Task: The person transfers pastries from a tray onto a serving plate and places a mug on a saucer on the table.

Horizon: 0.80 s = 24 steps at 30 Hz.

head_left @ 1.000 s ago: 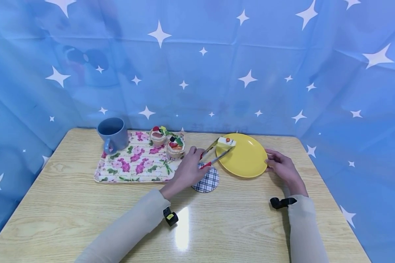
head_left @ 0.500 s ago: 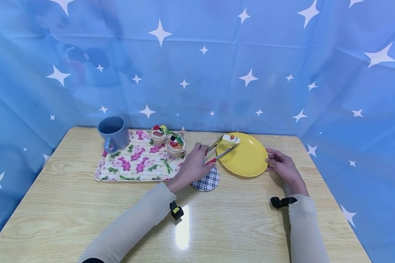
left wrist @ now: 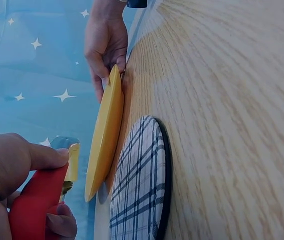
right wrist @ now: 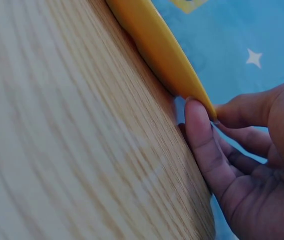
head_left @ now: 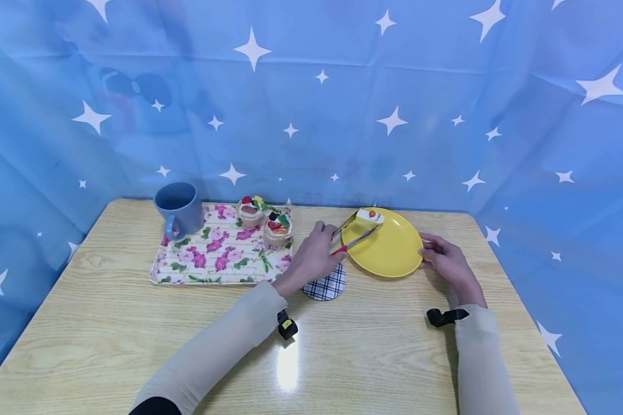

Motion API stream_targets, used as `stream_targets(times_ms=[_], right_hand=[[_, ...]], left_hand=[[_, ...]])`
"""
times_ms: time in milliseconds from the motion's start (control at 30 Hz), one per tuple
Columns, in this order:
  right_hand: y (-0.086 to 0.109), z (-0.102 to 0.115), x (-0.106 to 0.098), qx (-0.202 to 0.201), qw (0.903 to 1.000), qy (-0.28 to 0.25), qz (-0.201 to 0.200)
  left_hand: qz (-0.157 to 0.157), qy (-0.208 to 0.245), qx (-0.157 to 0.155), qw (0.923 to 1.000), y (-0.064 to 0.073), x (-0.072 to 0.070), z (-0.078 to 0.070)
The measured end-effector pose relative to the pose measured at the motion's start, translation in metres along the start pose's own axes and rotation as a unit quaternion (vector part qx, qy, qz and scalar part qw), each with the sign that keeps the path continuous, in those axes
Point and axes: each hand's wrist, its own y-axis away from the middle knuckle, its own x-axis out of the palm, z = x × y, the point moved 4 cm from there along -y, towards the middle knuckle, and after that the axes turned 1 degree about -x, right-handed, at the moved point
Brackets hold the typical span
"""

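Note:
My left hand (head_left: 311, 256) grips metal tongs (head_left: 362, 236) by their red handle (left wrist: 35, 205). Between the tongs' tips sits a small slice of toy cake (head_left: 368, 219), pale yellow and white with an orange dot on top. In the head view the slice overlaps the upper left part of a round yellow plate (head_left: 389, 253). At the plate's right rim, my right hand (head_left: 446, 266) pinches the edge. The right wrist view shows a digit on either side of that rim (right wrist: 184, 65).
Below the left hand lies a round plaid coaster (head_left: 326, 288). Two dessert cups (head_left: 250, 213) with fruit toppings stand on a floral tray (head_left: 213, 274) at the left, beside a blue mug (head_left: 184, 210). A starry blue curtain (head_left: 311, 150) hangs behind the table (head_left: 368, 346).
The left hand has moved right and slightly up, carrying the tongs and cake slice further over the plate. The right hand and the plate have stayed in place.

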Motion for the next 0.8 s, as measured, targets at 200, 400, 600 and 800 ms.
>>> stream_targets(times_ms=[200, 400, 600, 800], right_hand=[[-0.001, -0.001, 0.000, 0.000, 1.0000, -0.002, -0.002], [-0.001, 0.000, -0.001, -0.001, 1.0000, -0.004, 0.001], [-0.001, 0.000, -0.001, 0.003, 1.0000, -0.003, 0.002], [-0.002, -0.001, -0.001, 0.006, 1.0000, -0.004, 0.005]], left_hand=[[0.003, -0.001, 0.004, 1.0000, -0.005, 0.003, -0.003], [0.005, -0.010, 0.010, 0.9999, -0.011, 0.005, -0.009], [0.008, -0.014, 0.014, 0.9998, -0.018, 0.008, -0.014], [0.010, -0.015, 0.005, 0.9998, -0.024, 0.013, -0.016]])
